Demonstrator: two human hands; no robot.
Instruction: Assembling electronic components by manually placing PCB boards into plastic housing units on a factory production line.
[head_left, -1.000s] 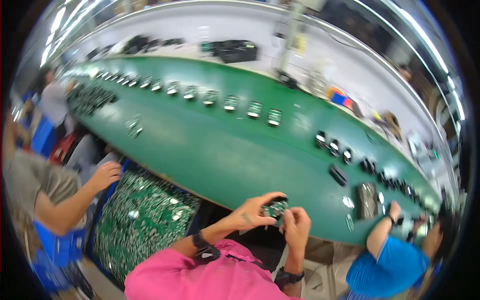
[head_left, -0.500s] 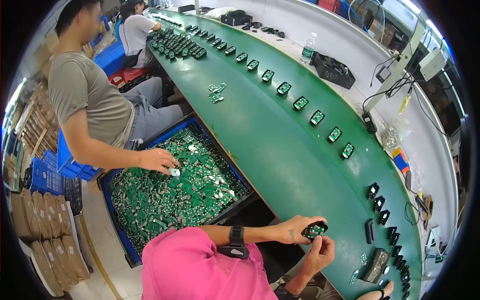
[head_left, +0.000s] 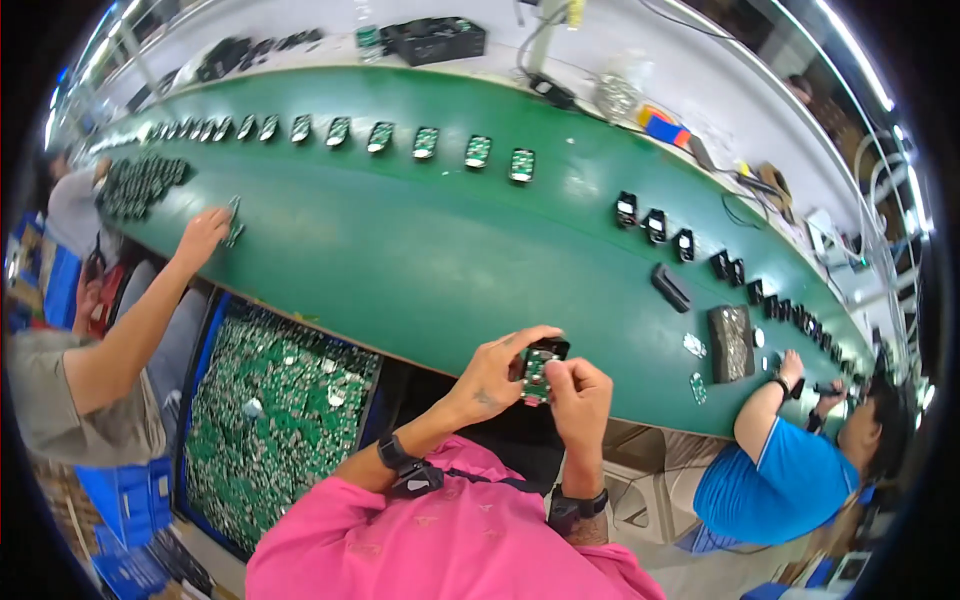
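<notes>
In front of me, over the near edge of the green table (head_left: 330,255), my left hand (head_left: 485,385) is closed around a small black plastic housing (head_left: 555,347). A green circuit board (head_left: 537,372) sits in or against it; how far it is seated I cannot tell. From the other side my right hand (head_left: 582,400) grips the board, its thumb against the face and the fingers curled. Both wrists wear black bands.
A blue-rimmed crate (head_left: 368,405) heaped with circuit boards stands at lower left. Housings with boards (head_left: 427,142) line the table's far side; black housings (head_left: 656,226) stand at right. A co-worker's hand (head_left: 205,235) touches boards at left; a person in blue (head_left: 775,475) sits right.
The view has swung to the right, bringing the person in blue into sight. The left co-worker's hand has gone from the crate to the boards on the table. My hands still hold the housing and board.
</notes>
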